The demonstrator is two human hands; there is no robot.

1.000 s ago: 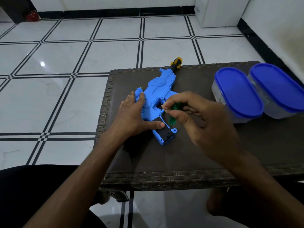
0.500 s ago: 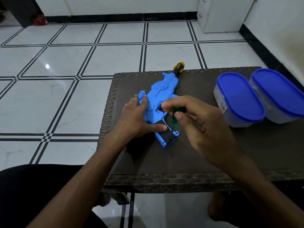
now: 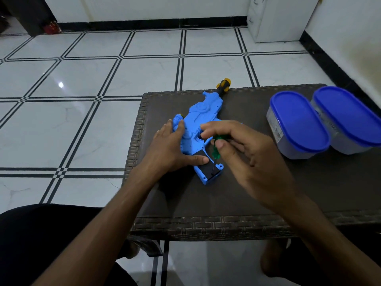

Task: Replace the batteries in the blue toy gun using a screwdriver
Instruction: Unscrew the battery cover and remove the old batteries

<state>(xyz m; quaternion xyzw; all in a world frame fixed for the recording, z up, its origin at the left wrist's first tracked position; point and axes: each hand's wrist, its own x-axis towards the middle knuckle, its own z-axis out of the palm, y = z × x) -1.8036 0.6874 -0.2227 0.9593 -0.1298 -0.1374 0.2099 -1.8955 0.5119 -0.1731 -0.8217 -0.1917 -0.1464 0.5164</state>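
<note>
Showing an early stage of the battery change, this view has the black cover of the grip's battery compartment still in place; no batteries are in sight, so unscrewing, swapping and closing all appear to remain.

Left to right: the left hand lies spread and flat on the rear of the blue plastic toy gun, fingers straight, thumb pressing the upper end of the rectangular black battery cover. The gun lies on its side on the dark brown woven-wicker table, well inside the left rim, grip toward the person, and its yellow-and-black muzzle tip overhangs the far edge.

The right hand pinches the translucent green handle of a small screwdriver between thumb and fingertips, the thin shaft angled down so that the tip meets the lower end of the cover; the screw itself is too small to make out.

Further right stand two oval clear plastic containers with blue lids, touching each other near the table's right side, well apart from the gun.

Open tabletop lies in front of the grip and between the right hand and the containers, giving room to set down the cover and screw. Judged risk: a freed screw could roll off the near or left edge onto the white tiled floor.
</note>
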